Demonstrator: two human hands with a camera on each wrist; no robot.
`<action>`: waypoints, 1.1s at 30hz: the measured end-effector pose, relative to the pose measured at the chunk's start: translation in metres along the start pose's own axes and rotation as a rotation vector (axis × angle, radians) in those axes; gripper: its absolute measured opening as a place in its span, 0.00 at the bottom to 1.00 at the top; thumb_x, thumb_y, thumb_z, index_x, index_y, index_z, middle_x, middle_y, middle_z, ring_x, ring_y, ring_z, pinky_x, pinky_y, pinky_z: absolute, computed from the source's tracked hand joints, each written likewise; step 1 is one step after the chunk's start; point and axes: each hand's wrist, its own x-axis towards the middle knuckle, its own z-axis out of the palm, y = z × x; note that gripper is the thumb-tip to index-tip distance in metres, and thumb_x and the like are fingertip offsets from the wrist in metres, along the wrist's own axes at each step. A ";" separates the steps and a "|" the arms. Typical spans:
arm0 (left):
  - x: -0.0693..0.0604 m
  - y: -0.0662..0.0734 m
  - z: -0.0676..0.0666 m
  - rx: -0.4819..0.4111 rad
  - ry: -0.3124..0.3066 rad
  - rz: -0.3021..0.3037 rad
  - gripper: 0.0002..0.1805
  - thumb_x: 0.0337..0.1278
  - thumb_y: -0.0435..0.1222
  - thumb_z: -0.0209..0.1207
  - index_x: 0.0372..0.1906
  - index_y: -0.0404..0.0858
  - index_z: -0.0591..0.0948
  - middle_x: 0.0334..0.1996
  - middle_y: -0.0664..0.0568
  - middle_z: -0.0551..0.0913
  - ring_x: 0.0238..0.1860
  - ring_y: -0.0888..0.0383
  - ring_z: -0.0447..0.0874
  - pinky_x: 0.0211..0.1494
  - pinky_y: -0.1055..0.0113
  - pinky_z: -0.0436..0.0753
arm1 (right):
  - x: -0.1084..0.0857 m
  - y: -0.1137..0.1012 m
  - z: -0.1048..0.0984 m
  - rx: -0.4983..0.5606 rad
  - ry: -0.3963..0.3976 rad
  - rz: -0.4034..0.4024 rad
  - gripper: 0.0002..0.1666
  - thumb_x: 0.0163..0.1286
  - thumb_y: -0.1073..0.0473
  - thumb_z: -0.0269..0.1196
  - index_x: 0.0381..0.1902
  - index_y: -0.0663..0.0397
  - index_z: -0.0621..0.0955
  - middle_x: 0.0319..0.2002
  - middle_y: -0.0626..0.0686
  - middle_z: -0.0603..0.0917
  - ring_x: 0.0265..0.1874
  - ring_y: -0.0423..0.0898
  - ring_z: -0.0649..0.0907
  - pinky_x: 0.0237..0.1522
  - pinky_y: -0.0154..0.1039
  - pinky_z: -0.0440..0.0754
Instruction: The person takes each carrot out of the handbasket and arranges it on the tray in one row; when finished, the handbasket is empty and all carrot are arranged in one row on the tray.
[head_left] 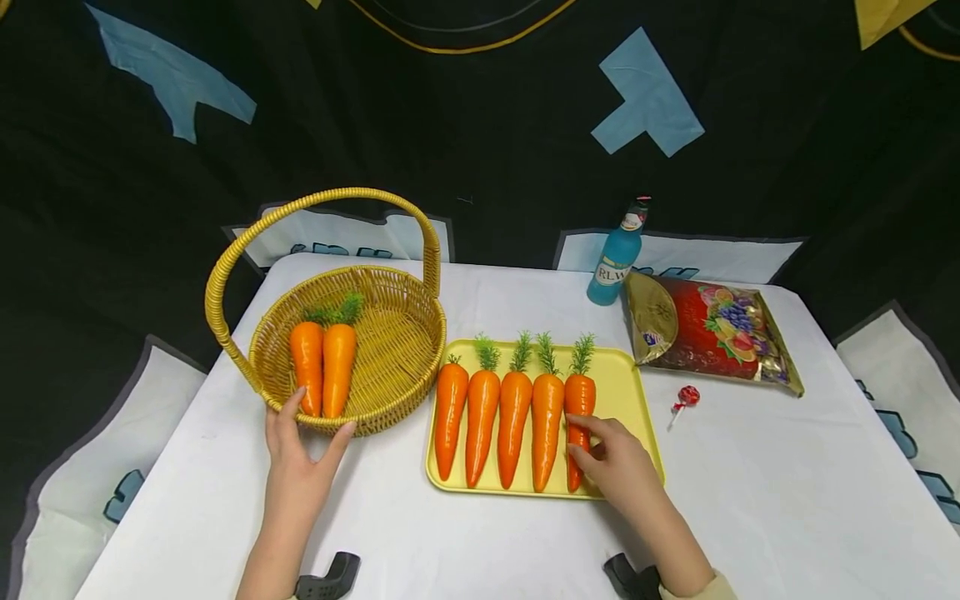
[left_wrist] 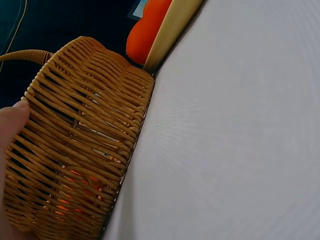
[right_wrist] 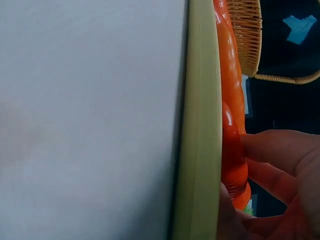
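Carrots (head_left: 514,425) lie five abreast on the yellow tray (head_left: 626,388), lower centre of the frame; from here I see the right hand (head_left: 622,463) pinching the rightmost carrot (head_left: 581,397). Centre left, the left hand (head_left: 295,467) grips the wicker basket's (head_left: 399,350) rim, two more carrots (head_left: 340,367) inside.

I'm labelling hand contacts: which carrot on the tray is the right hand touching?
The rightmost carrot on the tray in the head view: it alone has fingers of the right hand on it, and no other carrot lies to its right.
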 end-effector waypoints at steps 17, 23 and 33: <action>0.000 0.002 0.000 0.010 -0.006 -0.010 0.48 0.58 0.50 0.64 0.76 0.48 0.47 0.76 0.45 0.30 0.71 0.33 0.45 0.58 0.28 0.59 | -0.006 -0.012 0.004 -0.137 -0.043 0.017 0.25 0.61 0.57 0.69 0.56 0.51 0.81 0.40 0.54 0.78 0.26 0.42 0.73 0.27 0.37 0.73; 0.000 0.000 0.000 0.006 -0.003 -0.016 0.49 0.58 0.51 0.64 0.76 0.49 0.47 0.76 0.46 0.30 0.72 0.34 0.45 0.59 0.28 0.58 | -0.009 -0.014 0.003 -0.152 -0.028 0.009 0.27 0.61 0.56 0.69 0.59 0.51 0.79 0.43 0.55 0.80 0.27 0.42 0.75 0.29 0.38 0.74; 0.000 -0.002 0.001 0.000 0.009 0.016 0.48 0.58 0.48 0.64 0.76 0.49 0.48 0.76 0.46 0.30 0.72 0.34 0.43 0.58 0.28 0.59 | -0.011 -0.013 0.000 -0.162 -0.013 -0.014 0.31 0.61 0.54 0.69 0.62 0.50 0.76 0.45 0.55 0.81 0.27 0.41 0.76 0.30 0.39 0.76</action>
